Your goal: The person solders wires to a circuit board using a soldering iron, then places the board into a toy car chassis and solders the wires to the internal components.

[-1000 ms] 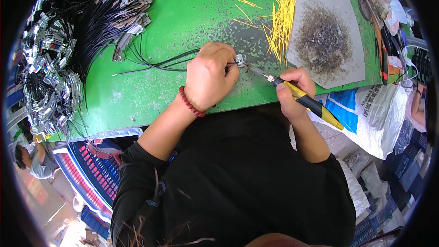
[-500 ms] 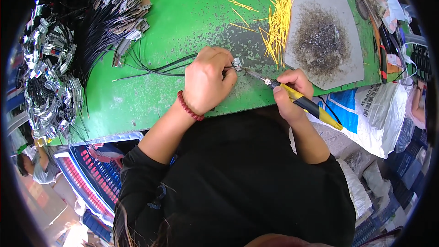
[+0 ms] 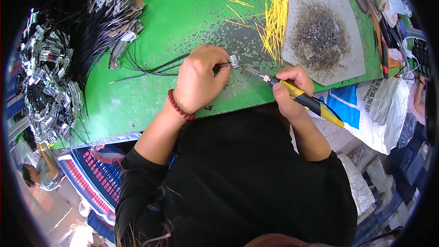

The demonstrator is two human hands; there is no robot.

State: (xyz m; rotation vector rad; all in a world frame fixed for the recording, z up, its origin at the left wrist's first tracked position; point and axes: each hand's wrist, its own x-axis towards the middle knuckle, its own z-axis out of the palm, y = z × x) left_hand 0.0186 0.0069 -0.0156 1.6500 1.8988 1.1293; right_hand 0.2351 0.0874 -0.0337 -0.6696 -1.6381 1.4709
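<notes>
Far left of the metal connector [image 3: 234, 61] lies a heap of silver-ended leads [image 3: 50, 59]; a fan of black leads [image 3: 107, 18] lies nearer to the connector, left of it on the green surface [image 3: 178, 4]; from the left, loose black cables [image 3: 160, 70] run toward the connector, their long axis roughly left to right, and pass under the left hand [image 3: 200, 77]; this is the nearer hand, thumb and fingers pinched together on the cables just left of the connector, which juts out to the right past the fingertips; yellow sticks [image 3: 276, 23] lie right of the connector and beyond it, well apart; the right hand [image 3: 292, 87] is to the connector's right and on its near side, closed in a pen-like grip round the soldering iron [image 3: 313, 105]; the iron's long axis slants up and leftward, its tip ending just beside the connector, though at this size I cannot tell whether they touch; farthest right of the connector, a grey sheet [image 3: 352, 66] bears a spread of dark specks [image 3: 318, 34].
</notes>
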